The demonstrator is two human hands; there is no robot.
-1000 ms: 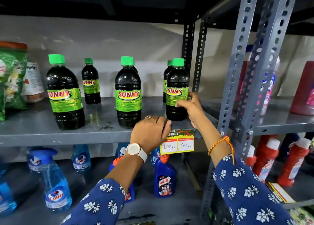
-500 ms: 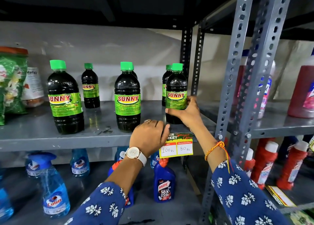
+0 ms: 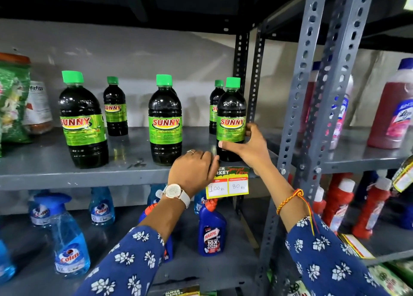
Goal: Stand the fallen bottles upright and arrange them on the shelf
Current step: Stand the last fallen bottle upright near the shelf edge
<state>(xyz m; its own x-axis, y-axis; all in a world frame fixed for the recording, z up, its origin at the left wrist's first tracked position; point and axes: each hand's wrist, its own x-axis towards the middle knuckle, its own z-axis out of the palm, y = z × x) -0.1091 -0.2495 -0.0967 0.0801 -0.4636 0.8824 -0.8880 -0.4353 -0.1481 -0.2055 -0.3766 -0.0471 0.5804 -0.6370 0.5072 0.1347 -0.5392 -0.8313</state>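
Clamping the front bottle, the right grip has a rear bottle and post just behind.

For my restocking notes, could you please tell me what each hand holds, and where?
The right hand grips the front right bottle around its lower label. The left hand rests curled at the shelf edge; any hold cannot be told.

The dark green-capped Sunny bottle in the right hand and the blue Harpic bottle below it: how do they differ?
The dark Sunny bottle with green cap and label stands on the upper grey metal shelf; the blue Harpic bottle with a red cap stands on the shelf below. The right hand grips the Sunny bottle; nothing touches the Harpic bottle. The Sunny bottle's cap sits straight; the Harpic bottle's cap slants. Both stand upright.
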